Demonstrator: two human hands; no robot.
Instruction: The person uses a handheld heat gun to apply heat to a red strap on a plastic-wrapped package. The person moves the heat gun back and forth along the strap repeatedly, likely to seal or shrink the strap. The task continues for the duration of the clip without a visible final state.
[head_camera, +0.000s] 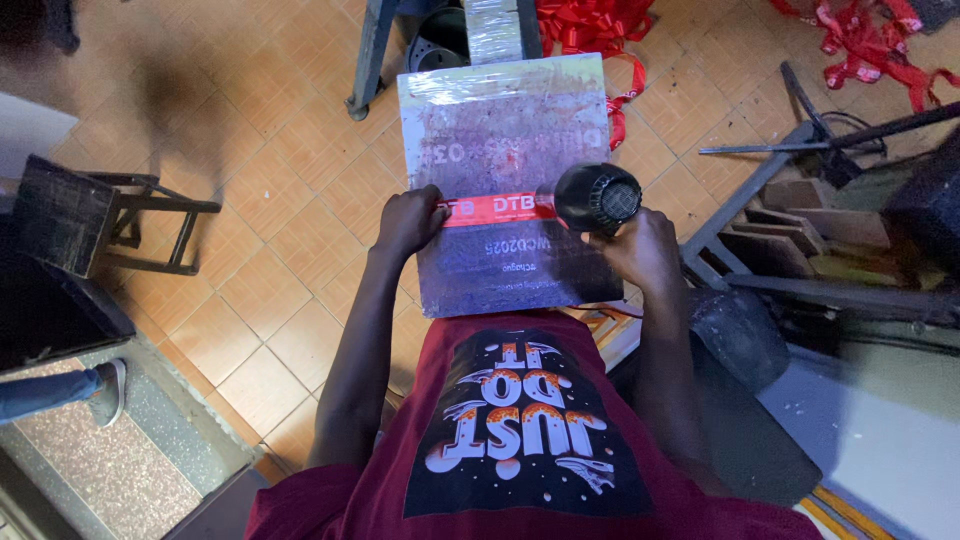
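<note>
The left grip (408, 222) is closed, its fingers pressing one end of a red ribbon (497, 209) flat against a purple-stained printing board (510, 130). The right grip (640, 250) is wrapped around a black heat blower (597, 198), whose round body sits over the ribbon's other end. The ribbon stretches across the middle of the board, which rests in front of the person's lap above the tiled floor (260, 200). More red ribbons (870, 45) lie heaped on the floor beyond, and a dark stool (90, 215) stands to the left.

Clutter on the tiled floor (270, 260)
A dark wooden stool (90, 215) stands left; red ribbons (860, 45) lie top right, beside metal bars (800, 150).
</note>
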